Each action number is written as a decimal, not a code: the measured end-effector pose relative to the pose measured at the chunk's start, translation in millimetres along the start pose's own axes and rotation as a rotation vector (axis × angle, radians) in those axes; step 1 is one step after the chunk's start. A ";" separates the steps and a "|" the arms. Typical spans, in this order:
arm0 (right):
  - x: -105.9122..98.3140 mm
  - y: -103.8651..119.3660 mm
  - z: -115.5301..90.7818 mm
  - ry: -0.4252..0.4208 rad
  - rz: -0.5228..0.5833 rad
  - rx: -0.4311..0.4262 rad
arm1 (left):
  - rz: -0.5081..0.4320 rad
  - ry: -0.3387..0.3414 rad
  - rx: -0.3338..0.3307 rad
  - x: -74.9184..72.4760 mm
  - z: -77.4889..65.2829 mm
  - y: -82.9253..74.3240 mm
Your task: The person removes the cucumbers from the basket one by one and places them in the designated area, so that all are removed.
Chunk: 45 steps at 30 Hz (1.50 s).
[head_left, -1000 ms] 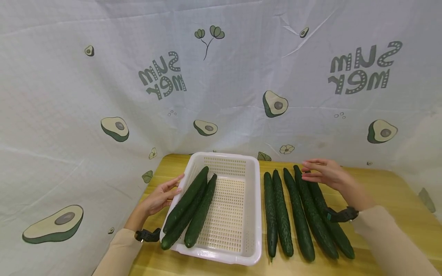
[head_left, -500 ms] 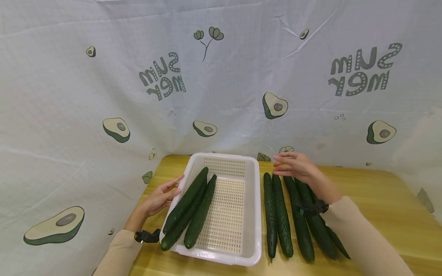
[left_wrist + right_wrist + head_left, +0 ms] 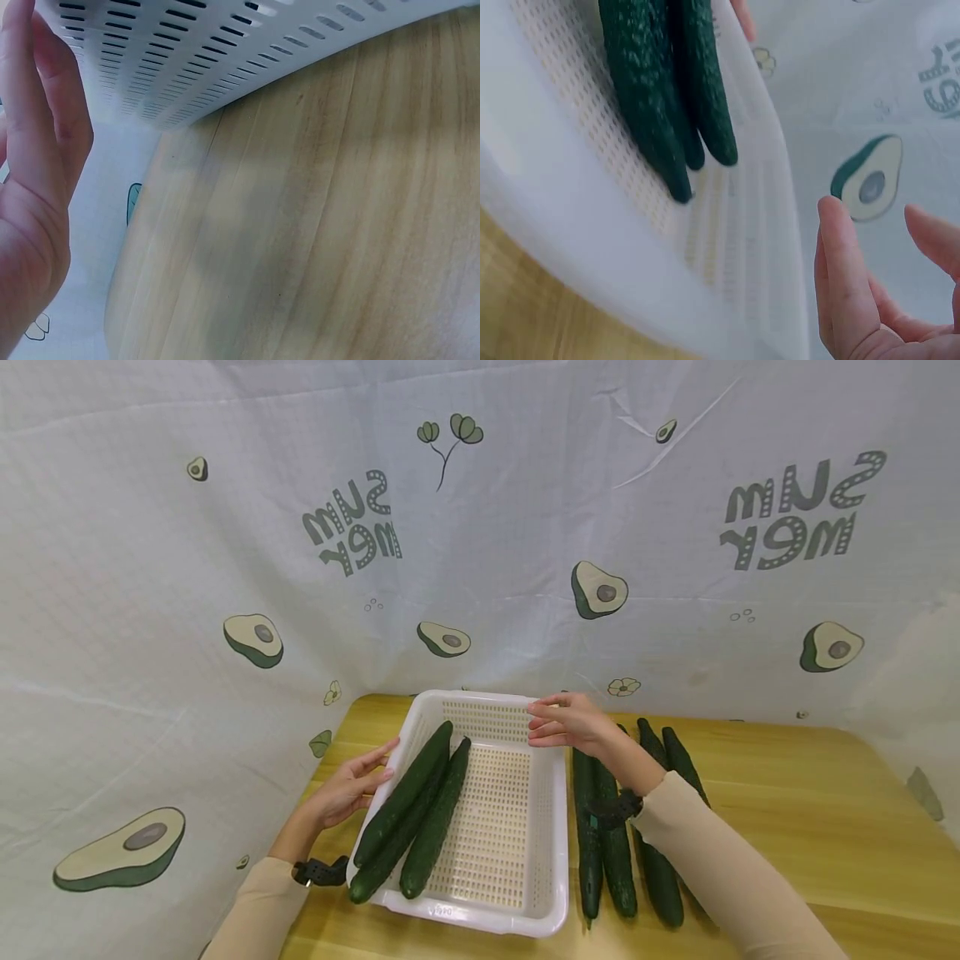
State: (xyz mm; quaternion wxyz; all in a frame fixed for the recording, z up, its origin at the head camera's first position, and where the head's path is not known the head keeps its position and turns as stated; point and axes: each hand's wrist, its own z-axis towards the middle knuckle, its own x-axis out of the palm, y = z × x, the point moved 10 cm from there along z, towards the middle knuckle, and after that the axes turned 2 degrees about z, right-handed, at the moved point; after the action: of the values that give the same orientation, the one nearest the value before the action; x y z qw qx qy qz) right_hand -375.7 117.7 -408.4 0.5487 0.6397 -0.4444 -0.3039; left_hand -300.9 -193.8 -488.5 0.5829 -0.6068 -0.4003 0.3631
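Note:
In the head view a white plastic basket (image 3: 558, 827) with slotted walls stands on the table. Inside its left half lie 3 dark green cucumbers (image 3: 437, 835). My left hand (image 3: 348, 792) rests against the basket's left side, fingertips at the rim; the left wrist view shows its fingers (image 3: 30, 105) beside the slotted wall. Above the far right corner of the basket is my right hand (image 3: 566, 722), holding nothing, its fingers and thumb apart in the right wrist view. More cucumbers (image 3: 587, 852) lie side by side right of the basket, partly hidden under my right forearm.
The wooden table (image 3: 810, 802) extends to the right past the loose cucumbers. Behind it hangs a white cloth (image 3: 510, 543) printed with avocados and lettering. Each wrist carries a black strap (image 3: 321, 872).
My right hand has moved left, from over the right-hand cucumbers to the basket's far right corner. The left hand, basket and cucumbers have stayed in place.

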 end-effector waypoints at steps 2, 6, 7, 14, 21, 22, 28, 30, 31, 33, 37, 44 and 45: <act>10.2 -2.0 4.8 0.001 0.006 0.004 | 0.001 -0.004 0.001 1.0 -0.5 -0.4; 28.6 -8.0 12.7 -0.010 0.001 0.020 | 0.002 -0.010 0.002 3.1 -2.0 -1.1; 33.2 -9.8 14.3 -0.011 0.000 0.024 | 0.001 -0.010 0.002 3.7 -2.5 -1.1; 67.9 -22.9 20.0 -0.004 0.025 0.042 | -0.008 -0.006 0.007 7.8 -6.4 1.0; 98.9 -42.2 22.5 -0.018 0.050 0.086 | -0.015 -0.009 0.017 12.8 -9.6 1.8; 102.6 -45.5 22.2 -0.023 0.047 0.089 | -0.015 -0.009 0.017 13.5 -10.3 2.5; 123.0 -64.1 22.0 -0.041 0.054 0.072 | -0.002 -0.019 0.013 15.9 -17.1 6.1; 128.3 -68.2 22.5 -0.043 0.062 0.061 | -0.001 -0.024 0.012 16.6 -19.0 6.6; 130.7 -69.8 22.8 -0.046 0.065 0.063 | 0.001 -0.024 0.013 17.1 -19.8 6.8; 135.2 -72.0 22.8 -0.049 0.067 0.062 | 0.003 -0.026 0.013 17.7 -20.9 7.1; 141.5 -78.5 23.1 -0.058 0.054 0.081 | -0.001 -0.027 0.017 19.7 -22.9 7.7; 148.0 -87.1 21.0 -0.069 0.055 0.099 | -0.006 -0.027 0.022 24.6 -27.7 8.1; 148.9 -87.7 20.7 -0.070 0.053 0.100 | -0.006 -0.029 0.022 25.1 -28.4 8.1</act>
State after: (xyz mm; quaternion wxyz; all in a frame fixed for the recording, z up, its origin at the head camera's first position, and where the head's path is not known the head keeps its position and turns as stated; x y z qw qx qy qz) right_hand -310.6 -25.4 -483.3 0.5078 0.6433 -0.4949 -0.2889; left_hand -264.2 -182.9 -494.3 0.5847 -0.5937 -0.4066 0.3746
